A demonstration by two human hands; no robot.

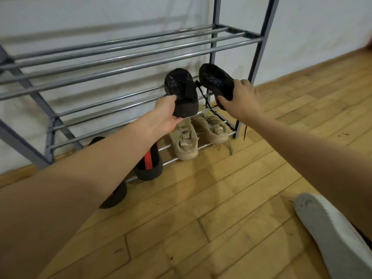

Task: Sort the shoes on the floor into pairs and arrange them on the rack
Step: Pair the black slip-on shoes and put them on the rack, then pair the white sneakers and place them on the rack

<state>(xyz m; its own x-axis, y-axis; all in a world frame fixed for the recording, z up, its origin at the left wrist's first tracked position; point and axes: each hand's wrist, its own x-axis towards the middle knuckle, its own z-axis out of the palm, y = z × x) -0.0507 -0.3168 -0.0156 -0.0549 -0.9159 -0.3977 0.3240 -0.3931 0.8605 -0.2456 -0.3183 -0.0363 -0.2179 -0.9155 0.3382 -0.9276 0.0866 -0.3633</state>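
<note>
— From where is the scene viewed?
— From head height, forward and down, onto the grey metal-tube shoe rack [128,55] and yellow wooden plank floor [201,218], seen at arm's reach. Only one view is given.

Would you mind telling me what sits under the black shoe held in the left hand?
Below the black shoe a beige sneaker rests on the rack's bottom tier, its toe covered by that shoe and the left hand.
</note>
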